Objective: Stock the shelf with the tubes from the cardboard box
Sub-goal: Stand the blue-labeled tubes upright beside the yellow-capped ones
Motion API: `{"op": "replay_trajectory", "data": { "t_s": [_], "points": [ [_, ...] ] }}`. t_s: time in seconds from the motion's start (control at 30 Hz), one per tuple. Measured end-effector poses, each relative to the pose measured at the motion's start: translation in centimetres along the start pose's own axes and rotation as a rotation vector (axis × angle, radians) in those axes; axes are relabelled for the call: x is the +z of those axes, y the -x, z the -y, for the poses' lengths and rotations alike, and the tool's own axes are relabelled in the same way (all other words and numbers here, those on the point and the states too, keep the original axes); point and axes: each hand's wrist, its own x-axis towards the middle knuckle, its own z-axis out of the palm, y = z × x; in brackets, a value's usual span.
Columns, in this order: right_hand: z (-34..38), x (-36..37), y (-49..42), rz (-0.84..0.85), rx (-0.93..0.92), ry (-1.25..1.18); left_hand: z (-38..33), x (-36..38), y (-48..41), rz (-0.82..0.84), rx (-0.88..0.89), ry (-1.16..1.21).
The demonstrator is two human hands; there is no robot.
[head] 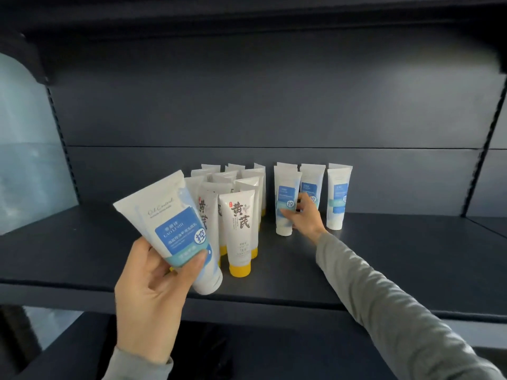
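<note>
Gripping a blue-label tube (175, 229) in front of the shelf edge, the left hand (149, 292) has its thumb pressed across the lower label and its fingers curled behind the body. This tube is tilted, crimped end up and to the left, white cap down and clear of the board.

The shelf (384, 270) is dark. Near its middle stands a cluster of yellow-capped tubes (238, 229), cap down, packed in rows from front to back. The foremost is just behind the held tube.

To the right of the cluster, across a narrow gap, stands a group of white-capped tubes with blue labels. The right hand (304, 219), on a grey-sleeved arm (384, 303) reaching over the board, is closed on the front-left one. Its fingers wrap over the lower label of this standing tube (285, 187), which is upright with its cap on the board. More tubes of the same kind stand directly behind it. The rightmost tube (337, 198) stands apart from the hand, untouched.

Behind everything is the dark back panel (247, 91), with an upper shelf (247, 12) overhead.
</note>
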Motion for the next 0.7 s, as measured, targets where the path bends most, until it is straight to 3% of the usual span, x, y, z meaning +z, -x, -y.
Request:
{"op": "replay_trajectory", "data": {
  "t_s": [0.23,0.7],
  "points": [
    [-0.3,-0.5,-0.4,0.068,-0.004,0.029,0.9,1.1,0.8,0.010,-0.041,0.011],
    [-0.1,0.8,-0.2,-0.046,-0.002,0.117,0.6,2.2,1.4,0.046,-0.040,-0.001]
  ]
}}
